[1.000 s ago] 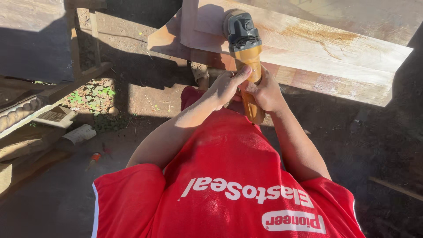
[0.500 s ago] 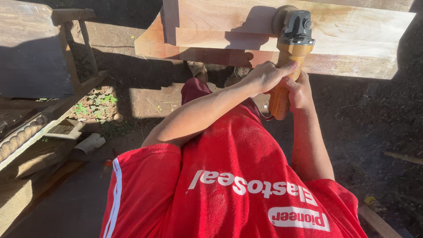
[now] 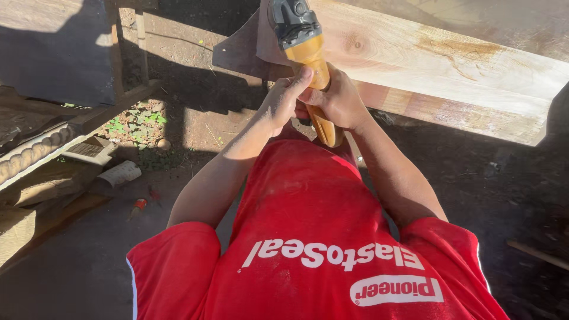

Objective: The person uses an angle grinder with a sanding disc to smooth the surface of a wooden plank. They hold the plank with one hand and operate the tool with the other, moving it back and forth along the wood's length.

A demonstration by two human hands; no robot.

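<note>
While both my left hand [image 3: 278, 104] and right hand [image 3: 341, 101] clasp the yellow grinder [image 3: 308, 59], I should steady it. Its head should meet the pale plank [image 3: 450, 65] flat.

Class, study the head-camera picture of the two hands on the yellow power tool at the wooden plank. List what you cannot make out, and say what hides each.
- Working end of the yellow power tool: cut off by the top edge of the head view.
- The tool's grip: covered by the left hand and right hand.
- Far end of the wooden plank: lost in shadow at the right.
- Small red object on the ground: too small to identify.
</note>
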